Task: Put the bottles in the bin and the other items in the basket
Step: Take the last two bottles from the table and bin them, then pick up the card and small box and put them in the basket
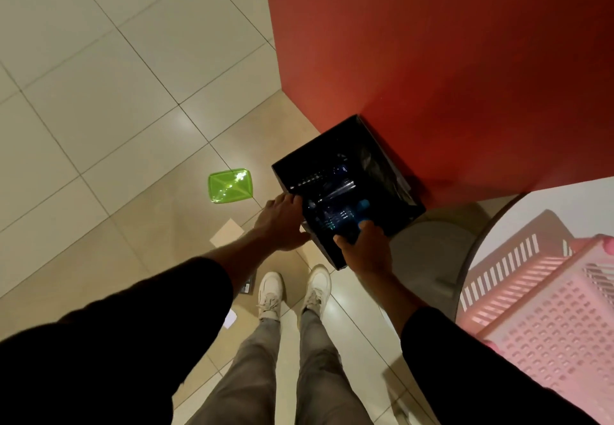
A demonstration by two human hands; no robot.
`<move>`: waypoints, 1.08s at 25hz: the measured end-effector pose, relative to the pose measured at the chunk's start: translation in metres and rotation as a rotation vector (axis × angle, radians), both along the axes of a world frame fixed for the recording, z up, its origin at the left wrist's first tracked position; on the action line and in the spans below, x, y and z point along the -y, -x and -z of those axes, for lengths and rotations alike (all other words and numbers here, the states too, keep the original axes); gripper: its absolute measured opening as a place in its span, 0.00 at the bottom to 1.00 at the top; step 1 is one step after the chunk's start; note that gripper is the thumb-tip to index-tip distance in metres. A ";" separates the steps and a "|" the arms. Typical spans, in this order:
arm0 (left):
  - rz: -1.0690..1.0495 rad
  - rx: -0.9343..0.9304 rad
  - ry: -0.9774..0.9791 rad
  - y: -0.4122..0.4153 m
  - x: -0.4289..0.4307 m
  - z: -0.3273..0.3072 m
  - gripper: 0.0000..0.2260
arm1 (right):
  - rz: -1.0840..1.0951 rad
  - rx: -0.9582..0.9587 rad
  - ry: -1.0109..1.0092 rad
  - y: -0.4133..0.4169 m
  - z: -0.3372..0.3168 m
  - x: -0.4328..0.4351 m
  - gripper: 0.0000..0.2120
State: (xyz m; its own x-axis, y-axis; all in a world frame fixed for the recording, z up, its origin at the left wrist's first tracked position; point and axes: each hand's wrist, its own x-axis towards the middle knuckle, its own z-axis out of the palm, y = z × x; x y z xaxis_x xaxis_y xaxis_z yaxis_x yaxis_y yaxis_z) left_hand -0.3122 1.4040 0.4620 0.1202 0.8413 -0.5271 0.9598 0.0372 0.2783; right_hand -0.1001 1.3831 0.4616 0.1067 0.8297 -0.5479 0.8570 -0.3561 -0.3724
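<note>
My shoes stand square to the bin so I can reach both sides. Right hand has its fingers curled over a dark bottle above the bin mouth, held there for a drop; hard to tell in the gloom whether it's in yet. Left hand grips the near rim, steadying it, probably. Basket sits right, on the table. Paper bits and the green lid lie on the floor, basket-bound.

Both hands, left hand and right hand, grip the black bin.
</note>
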 end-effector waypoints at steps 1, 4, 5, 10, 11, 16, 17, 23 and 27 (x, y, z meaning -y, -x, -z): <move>0.009 -0.004 -0.013 0.001 0.010 -0.003 0.43 | -0.040 0.014 -0.005 0.003 -0.004 0.003 0.36; 0.005 -0.039 -0.007 0.006 0.041 -0.019 0.45 | -0.172 0.041 -0.039 0.015 -0.021 0.013 0.37; -0.001 -0.050 0.002 0.008 0.051 -0.025 0.45 | -0.233 0.050 -0.059 0.019 -0.027 0.017 0.37; -0.094 -0.060 0.027 0.023 0.106 -0.050 0.46 | -0.541 0.098 -0.114 0.046 -0.053 0.040 0.38; -0.123 -0.064 0.026 0.027 0.119 -0.054 0.47 | -0.600 0.104 -0.125 0.052 -0.058 0.046 0.39; -0.313 -0.079 0.044 0.057 0.187 -0.063 0.44 | -0.842 0.069 -0.155 0.089 -0.069 0.074 0.38; -0.352 -0.081 0.054 0.062 0.201 -0.063 0.43 | -0.877 0.058 -0.156 0.096 -0.070 0.077 0.38; -0.616 -0.076 0.098 0.082 0.288 -0.061 0.43 | -1.129 0.039 -0.159 0.141 -0.071 0.098 0.37; -0.726 -0.040 0.102 0.091 0.332 -0.058 0.44 | -1.239 0.066 -0.153 0.173 -0.069 0.117 0.36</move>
